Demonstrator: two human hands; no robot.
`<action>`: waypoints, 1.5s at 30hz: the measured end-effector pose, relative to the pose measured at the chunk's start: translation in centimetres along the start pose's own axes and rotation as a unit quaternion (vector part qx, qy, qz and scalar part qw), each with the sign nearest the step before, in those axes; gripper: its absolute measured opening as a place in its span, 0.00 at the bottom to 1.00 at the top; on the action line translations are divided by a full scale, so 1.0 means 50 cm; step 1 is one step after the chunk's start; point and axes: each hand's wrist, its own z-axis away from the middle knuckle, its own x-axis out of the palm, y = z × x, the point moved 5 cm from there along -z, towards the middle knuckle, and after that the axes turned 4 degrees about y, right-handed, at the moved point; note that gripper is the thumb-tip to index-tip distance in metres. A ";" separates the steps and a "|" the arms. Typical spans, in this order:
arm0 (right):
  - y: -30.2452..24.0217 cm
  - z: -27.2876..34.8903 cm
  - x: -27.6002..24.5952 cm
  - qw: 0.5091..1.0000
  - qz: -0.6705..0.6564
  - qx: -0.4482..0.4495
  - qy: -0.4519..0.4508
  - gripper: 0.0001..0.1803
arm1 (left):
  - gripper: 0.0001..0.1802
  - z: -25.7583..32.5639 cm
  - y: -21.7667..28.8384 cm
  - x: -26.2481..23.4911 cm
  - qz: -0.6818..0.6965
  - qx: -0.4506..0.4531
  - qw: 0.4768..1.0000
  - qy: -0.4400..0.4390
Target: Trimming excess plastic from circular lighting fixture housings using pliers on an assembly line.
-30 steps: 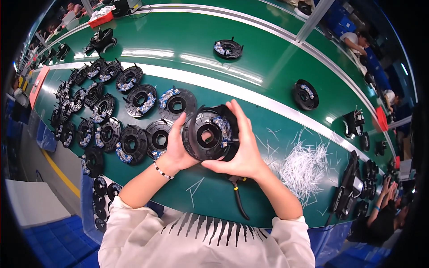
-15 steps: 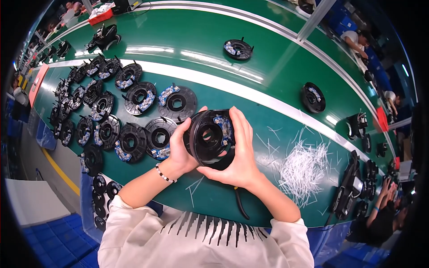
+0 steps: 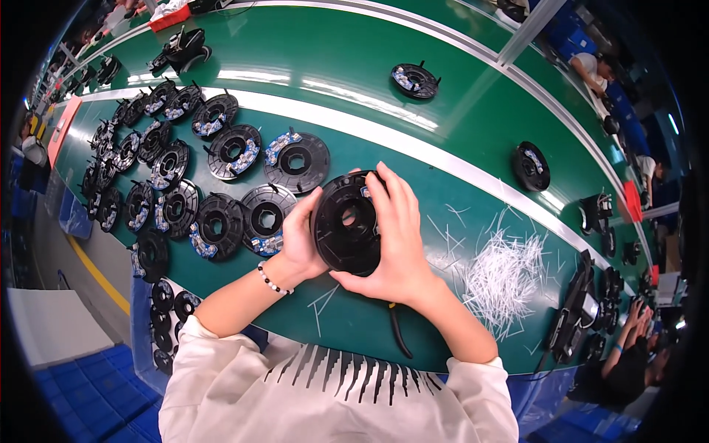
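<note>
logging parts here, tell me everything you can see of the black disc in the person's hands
The disc is a round black part, plastic by its look, with a round centre hole and a raised ring around it. Its plain face is tilted toward the camera, above the green table. The left hand holds its left edge; the right hand wraps its right side, fingers over the top rim.

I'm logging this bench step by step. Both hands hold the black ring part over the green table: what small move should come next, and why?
Probably lower the black ring part onto the bare green table by the row of like discs. Left hand and right hand both grip it, lifted and tilted toward the camera, as if being checked, and finished-looking discs lie flat alongside.
</note>
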 end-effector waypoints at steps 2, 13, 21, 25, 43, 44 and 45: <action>0.013 -0.008 -0.008 0.999 -0.042 0.014 0.001 0.61 | 0.30 0.001 -0.003 0.005 0.018 -0.033 0.999 -0.028; 0.026 -0.008 0.004 0.998 -0.023 0.027 -0.043 0.60 | 0.41 -0.009 -0.016 -0.023 -0.061 -0.100 0.993 0.011; 0.033 0.005 0.014 0.997 -0.017 0.031 0.069 0.61 | 0.25 -0.013 -0.010 -0.008 -0.011 -0.066 0.998 0.021; 0.040 0.022 0.010 0.994 -0.034 0.012 0.107 0.61 | 0.23 -0.012 -0.014 0.003 -0.046 -0.065 0.994 0.069; 0.082 0.044 -0.123 0.954 -0.294 0.022 0.054 0.28 | 0.30 -0.015 0.059 0.156 -0.516 0.138 0.816 -0.221; 0.096 0.050 -0.121 0.940 -0.335 0.052 0.032 0.28 | 0.25 -0.005 0.063 0.172 -0.606 0.180 0.738 -0.236; 0.099 0.051 -0.122 0.941 -0.332 0.051 0.035 0.28 | 0.21 -0.001 0.062 0.183 -0.686 0.220 0.648 -0.247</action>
